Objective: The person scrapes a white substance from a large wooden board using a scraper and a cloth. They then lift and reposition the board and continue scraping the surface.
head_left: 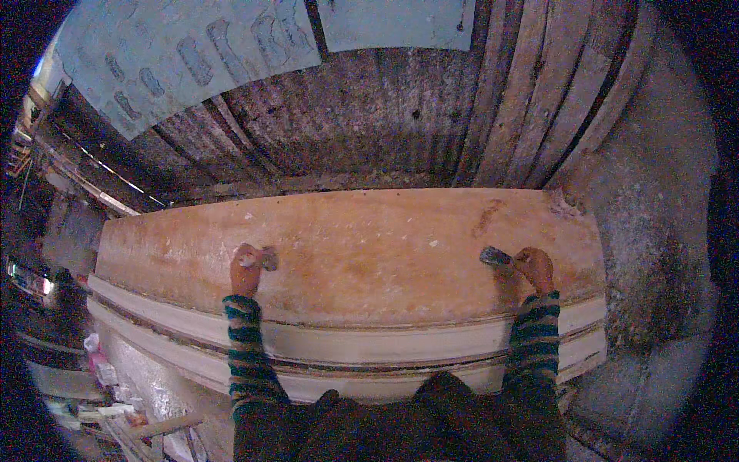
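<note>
A long wooden lid-like board with stepped moulded edges lies across in front of me. My left hand rests on its left part, closed on a small grey pad, maybe sandpaper. On the right part, my right hand grips another small grey piece pressed against the wood. Both forearms wear green and dark striped sleeves.
Behind the board stands a rough dark wall with wooden planks leaning at the right and pale blue sheets above. Scraps and debris lie on the floor at lower left. A grey floor shows at right.
</note>
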A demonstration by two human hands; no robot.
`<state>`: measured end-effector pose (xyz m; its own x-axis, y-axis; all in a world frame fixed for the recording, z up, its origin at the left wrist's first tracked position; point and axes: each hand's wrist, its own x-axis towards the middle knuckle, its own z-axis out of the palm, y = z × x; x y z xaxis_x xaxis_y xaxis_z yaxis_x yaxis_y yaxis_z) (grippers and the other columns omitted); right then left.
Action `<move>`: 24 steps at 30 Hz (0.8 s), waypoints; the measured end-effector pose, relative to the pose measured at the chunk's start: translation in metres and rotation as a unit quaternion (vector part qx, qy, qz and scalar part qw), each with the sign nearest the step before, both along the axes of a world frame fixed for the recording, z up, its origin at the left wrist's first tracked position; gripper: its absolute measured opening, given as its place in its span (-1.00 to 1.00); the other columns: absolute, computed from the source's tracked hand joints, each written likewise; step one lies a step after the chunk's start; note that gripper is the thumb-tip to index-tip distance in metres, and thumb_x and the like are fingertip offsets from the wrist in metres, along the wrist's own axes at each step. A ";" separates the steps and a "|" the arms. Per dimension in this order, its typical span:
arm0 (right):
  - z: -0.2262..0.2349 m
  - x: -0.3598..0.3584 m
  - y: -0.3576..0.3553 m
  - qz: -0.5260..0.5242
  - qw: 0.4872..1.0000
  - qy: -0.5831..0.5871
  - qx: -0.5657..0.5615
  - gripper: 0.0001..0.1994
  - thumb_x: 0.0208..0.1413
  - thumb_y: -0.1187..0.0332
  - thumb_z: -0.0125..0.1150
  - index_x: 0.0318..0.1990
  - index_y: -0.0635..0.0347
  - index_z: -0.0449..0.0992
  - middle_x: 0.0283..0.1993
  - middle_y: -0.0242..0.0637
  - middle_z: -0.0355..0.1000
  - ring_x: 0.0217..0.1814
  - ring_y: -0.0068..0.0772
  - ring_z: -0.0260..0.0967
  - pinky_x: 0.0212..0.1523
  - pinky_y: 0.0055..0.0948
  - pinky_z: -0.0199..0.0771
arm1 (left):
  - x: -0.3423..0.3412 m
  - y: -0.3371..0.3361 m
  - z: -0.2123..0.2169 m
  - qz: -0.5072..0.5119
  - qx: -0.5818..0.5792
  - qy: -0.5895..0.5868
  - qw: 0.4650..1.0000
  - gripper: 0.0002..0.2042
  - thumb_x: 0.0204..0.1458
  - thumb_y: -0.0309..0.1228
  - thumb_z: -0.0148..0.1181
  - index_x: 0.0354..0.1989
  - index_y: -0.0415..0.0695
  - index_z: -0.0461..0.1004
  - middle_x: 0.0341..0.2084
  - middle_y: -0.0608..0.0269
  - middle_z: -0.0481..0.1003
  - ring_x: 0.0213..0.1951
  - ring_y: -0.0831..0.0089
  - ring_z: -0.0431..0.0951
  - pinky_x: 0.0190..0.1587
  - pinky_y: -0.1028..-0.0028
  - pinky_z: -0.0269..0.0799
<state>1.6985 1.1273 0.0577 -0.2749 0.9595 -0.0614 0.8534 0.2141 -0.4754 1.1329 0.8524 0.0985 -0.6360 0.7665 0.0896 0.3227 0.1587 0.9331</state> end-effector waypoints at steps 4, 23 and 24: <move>0.007 -0.004 0.034 0.111 0.991 -0.071 0.015 -0.79 -0.29 0.23 0.42 -0.48 0.13 0.62 -0.38 -0.25 0.54 -0.38 -0.32 0.48 -0.28 -0.31 0.46 | 0.054 0.024 -0.013 -0.113 0.036 -0.071 0.990 -0.85 -0.03 -0.65 0.13 -0.45 -0.12 0.32 -0.48 0.34 0.42 -0.29 0.53 0.43 -0.17 0.46 0.38; -0.022 -0.314 -0.020 0.382 0.913 0.142 0.021 -0.66 -0.10 0.01 0.22 -0.35 0.08 0.59 -0.31 -0.18 0.51 -0.25 -0.04 0.46 -0.22 -0.14 0.44 | 0.205 0.084 -0.065 -0.283 -0.053 -0.069 0.955 -0.83 0.01 -0.52 0.20 -0.20 -0.12 0.43 -0.30 0.28 0.47 -0.19 0.43 0.45 -0.03 0.39 0.39; -0.001 -0.320 -0.025 0.387 0.912 0.134 0.016 -0.66 -0.10 0.02 0.22 -0.35 0.09 0.59 -0.31 -0.18 0.50 -0.23 -0.03 0.46 -0.22 -0.14 0.44 | 0.218 0.093 -0.098 -0.260 -0.035 -0.123 0.957 -0.80 0.00 -0.51 0.21 -0.18 -0.11 0.43 -0.29 0.29 0.46 -0.17 0.43 0.44 -0.03 0.39 0.38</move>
<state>1.3785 1.1022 0.0568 -0.8716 0.4718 0.1332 0.2942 0.7208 -0.6276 1.3506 0.9455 0.0002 -0.1630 0.9835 -0.0781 0.1462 0.1024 0.9839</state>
